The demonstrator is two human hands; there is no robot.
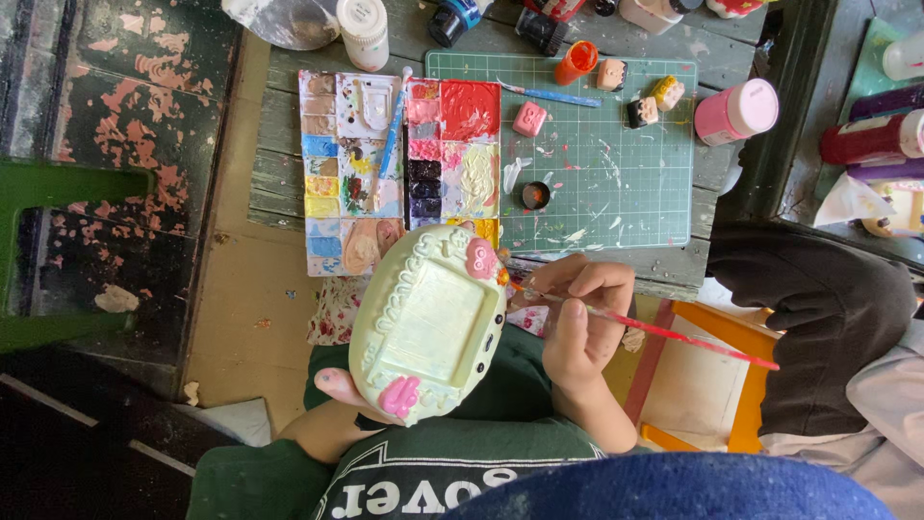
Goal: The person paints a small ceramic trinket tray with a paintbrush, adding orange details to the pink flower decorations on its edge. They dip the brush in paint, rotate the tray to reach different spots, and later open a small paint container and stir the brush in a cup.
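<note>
My left hand (339, 387) holds a cream oval plaster frame (428, 323) from beneath, thumb on its lower rim. The frame has a raised beaded border and two pink bows, one at the upper right (480, 258) and one at the bottom (400, 396). My right hand (576, 323) grips a thin red-handled paintbrush (674, 335), its tip touching the frame's right edge near the upper bow. Both hands hover over my lap, just in front of the table edge.
A green cutting mat (616, 164) carries small painted figures (529, 118), a blue brush (553, 95) and an orange cap. Two paint palettes (399, 164) lie left of it. Paint bottles (736, 111) line the back. Another person's dark sleeve (818, 308) is at right.
</note>
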